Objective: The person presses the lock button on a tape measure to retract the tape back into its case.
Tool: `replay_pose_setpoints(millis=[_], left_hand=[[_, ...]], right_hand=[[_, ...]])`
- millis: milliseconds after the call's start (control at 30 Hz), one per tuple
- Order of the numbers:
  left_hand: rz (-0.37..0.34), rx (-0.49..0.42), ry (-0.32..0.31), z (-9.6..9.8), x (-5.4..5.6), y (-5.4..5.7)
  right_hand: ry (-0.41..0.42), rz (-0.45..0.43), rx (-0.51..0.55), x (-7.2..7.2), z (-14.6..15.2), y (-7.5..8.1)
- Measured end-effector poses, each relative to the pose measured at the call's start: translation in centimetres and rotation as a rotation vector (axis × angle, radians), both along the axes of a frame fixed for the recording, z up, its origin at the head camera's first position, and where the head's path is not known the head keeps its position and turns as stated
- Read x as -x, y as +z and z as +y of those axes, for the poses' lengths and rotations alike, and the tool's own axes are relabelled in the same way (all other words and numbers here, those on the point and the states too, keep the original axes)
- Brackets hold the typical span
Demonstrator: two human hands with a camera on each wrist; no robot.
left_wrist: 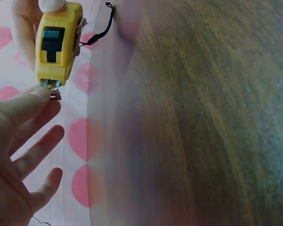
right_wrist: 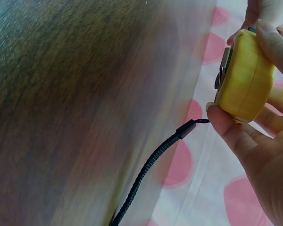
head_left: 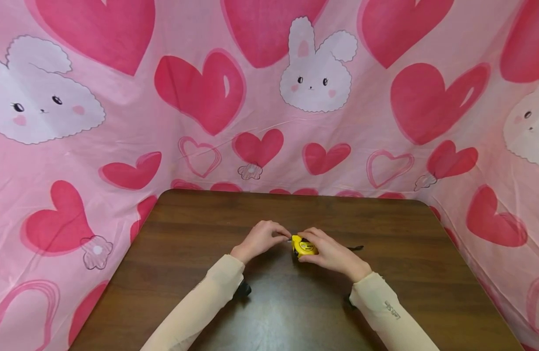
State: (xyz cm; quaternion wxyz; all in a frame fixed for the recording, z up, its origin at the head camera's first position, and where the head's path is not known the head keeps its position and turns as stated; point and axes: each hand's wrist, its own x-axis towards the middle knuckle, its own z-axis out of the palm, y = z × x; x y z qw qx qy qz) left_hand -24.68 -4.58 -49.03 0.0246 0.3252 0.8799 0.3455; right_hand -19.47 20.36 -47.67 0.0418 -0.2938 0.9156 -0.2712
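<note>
A yellow tape measure (head_left: 305,247) is held above the brown table by my right hand (head_left: 335,253), whose fingers and thumb curl round its case. At the mouth of the case, my left hand (head_left: 262,240) pinches the metal end hook (left_wrist: 52,89) between thumb and forefinger; its other fingers are spread apart in the left wrist view. Very little blade shows outside the case. A black slide button (left_wrist: 53,40) sits on the case's front edge. From the case hangs a black wrist strap (right_wrist: 151,162), and a metal clip (right_wrist: 224,61) shows on one side.
The dark wood table (head_left: 186,214) has rounded far corners. Pink fabric (head_left: 269,117) printed with hearts and rabbits hangs behind it and along both sides. A dark wrist device (head_left: 243,290) shows under the left sleeve, another (head_left: 350,301) at the right.
</note>
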Motion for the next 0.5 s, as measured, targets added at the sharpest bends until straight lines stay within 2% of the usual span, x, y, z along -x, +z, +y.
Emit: replay_pose_setpoints(millis=[367,500], left_hand=[[0.023,-0.002,0.009,0.59,-0.26,-0.26],[0.003,-0.013,0.012,0.53,-0.41,-0.4]], right_hand=[[0.012,-0.024,0.004,-0.18,-0.16,-0.14],[0.002,-0.022,-0.005,-0.24,-0.07,-0.25]])
